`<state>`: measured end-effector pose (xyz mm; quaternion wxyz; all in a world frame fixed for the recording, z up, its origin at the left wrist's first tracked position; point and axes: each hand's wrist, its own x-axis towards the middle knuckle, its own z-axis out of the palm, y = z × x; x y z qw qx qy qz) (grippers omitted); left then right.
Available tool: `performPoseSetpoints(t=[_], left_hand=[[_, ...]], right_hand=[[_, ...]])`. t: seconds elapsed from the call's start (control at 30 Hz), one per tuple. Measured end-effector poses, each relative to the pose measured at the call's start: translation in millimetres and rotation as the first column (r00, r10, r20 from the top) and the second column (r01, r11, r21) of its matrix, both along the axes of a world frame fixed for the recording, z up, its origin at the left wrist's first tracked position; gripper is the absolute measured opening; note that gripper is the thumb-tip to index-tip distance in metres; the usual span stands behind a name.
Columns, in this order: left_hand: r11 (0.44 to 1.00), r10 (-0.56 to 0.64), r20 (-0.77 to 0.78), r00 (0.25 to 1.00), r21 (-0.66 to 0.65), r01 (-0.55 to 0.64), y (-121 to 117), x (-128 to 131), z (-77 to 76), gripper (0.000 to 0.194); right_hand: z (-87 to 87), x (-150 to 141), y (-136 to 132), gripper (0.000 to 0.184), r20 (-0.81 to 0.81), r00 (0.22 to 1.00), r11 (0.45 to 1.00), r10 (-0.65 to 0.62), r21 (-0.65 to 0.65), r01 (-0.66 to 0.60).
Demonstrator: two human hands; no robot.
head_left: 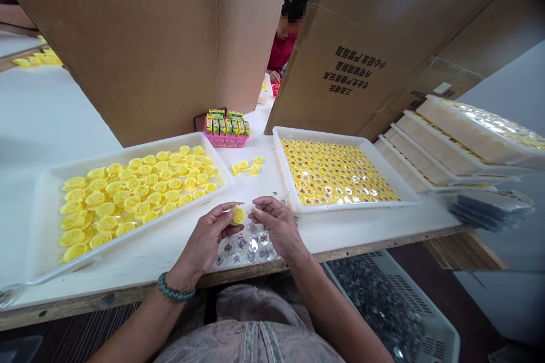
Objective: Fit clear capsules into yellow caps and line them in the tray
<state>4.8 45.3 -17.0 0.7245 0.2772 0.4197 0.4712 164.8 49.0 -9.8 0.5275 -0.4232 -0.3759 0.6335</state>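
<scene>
My left hand pinches a small round yellow plastic piece between thumb and fingers, its face turned toward me. Close by on its right, my right hand has thumb and fingertips pressed together; whatever is between them is too small to make out. Under both hands, several clear round plastic pieces with dark marks lie at the table's front edge. To the left, a white tray holds rows of yellow round pieces. On the right, another white tray is packed with yellow pieces under shiny clear covers.
A pink basket of small boxes stands behind a few loose yellow pieces. Cardboard panels rise at the back, with a person beyond. Stacked trays stand right; a crate of clear pieces sits below the table.
</scene>
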Motion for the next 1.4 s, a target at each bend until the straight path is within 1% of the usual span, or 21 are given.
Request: performPoseSetpoints(t=[0.1, 0.17, 0.23, 0.4, 0.5, 0.63, 0.73, 0.83, 0.93, 1.03, 1.13, 1.2, 1.3, 1.4], left_hand=[[0.999, 0.044, 0.030, 0.999, -0.004, -0.043, -1.5, 4.1, 2.6, 0.030], [0.998, 0.058, 0.049, 0.997, 0.013, -0.058, -2.5, 6.7, 4.0, 0.030], [0.997, 0.075, 0.053, 0.996, 0.029, -0.077, -3.3, 9.2, 4.3, 0.030], [0.993, 0.108, 0.025, 0.994, 0.050, -0.109, -4.1, 15.4, -0.9, 0.032], [0.987, 0.148, -0.030, 0.989, 0.072, -0.145, -4.2, 19.0, -3.7, 0.032], [0.981, 0.182, -0.095, 0.979, 0.078, -0.175, -4.1, 23.6, -3.4, 0.035], [0.978, 0.200, -0.146, 0.969, 0.090, -0.188, -3.7, 26.0, -2.6, 0.035], [0.977, 0.201, -0.200, 0.959, 0.106, -0.182, -3.3, 26.1, -2.7, 0.035], [0.973, 0.207, -0.279, 0.938, 0.156, -0.168, -4.0, 25.4, -2.8, 0.034], [0.963, 0.233, -0.343, 0.910, 0.210, -0.168, -6.9, 26.3, -2.4, 0.031], [0.953, 0.266, -0.336, 0.904, 0.232, -0.194, -10.2, 28.8, -2.6, 0.030], [0.950, 0.281, -0.325, 0.903, 0.229, -0.213, -11.2, 30.4, -3.4, 0.031], [0.951, 0.284, -0.311, 0.907, 0.215, -0.224, -10.6, 32.2, -4.5, 0.033], [0.956, 0.270, -0.273, 0.923, 0.187, -0.225, -9.5, 33.8, -4.5, 0.035]], right_hand=[[-2.8, -2.7, -0.1, 0.020, -0.086, 0.993, 0.994, -0.083, -0.081, 0.076], [-2.7, -4.3, -0.8, 0.021, -0.157, 0.982, 0.989, -0.105, -0.118, 0.087], [-2.1, -6.1, -1.9, 0.022, -0.190, 0.975, 0.987, -0.114, -0.137, 0.089], [-2.9, -15.5, -5.0, 0.019, -0.091, 0.984, 0.977, -0.151, -0.167, 0.134], [-4.4, -22.7, -7.3, 0.018, -0.037, 0.983, 0.969, -0.180, -0.177, 0.171], [-6.1, -30.6, -12.5, 0.021, 0.007, 0.980, 0.969, -0.197, -0.148, 0.195], [-7.7, -34.8, -17.1, 0.023, 0.037, 0.972, 0.968, -0.231, -0.091, 0.233], [-9.8, -37.2, -20.6, 0.023, 0.060, 0.960, 0.960, -0.274, -0.037, 0.277], [-12.1, -38.2, -22.0, 0.022, 0.071, 0.950, 0.952, -0.304, -0.008, 0.306], [-13.2, -39.3, -21.7, 0.018, 0.020, 0.942, 0.942, -0.336, -0.019, 0.336], [-12.2, -40.4, -20.5, 0.016, -0.076, 0.931, 0.932, -0.358, -0.080, 0.352], [-10.7, -40.0, -19.6, 0.016, -0.101, 0.930, 0.933, -0.354, -0.104, 0.344], [-7.9, -36.4, -19.1, 0.018, -0.031, 0.942, 0.942, -0.333, -0.048, 0.331], [-4.4, -30.0, -19.8, 0.024, 0.150, 0.944, 0.955, -0.295, 0.044, 0.292]])
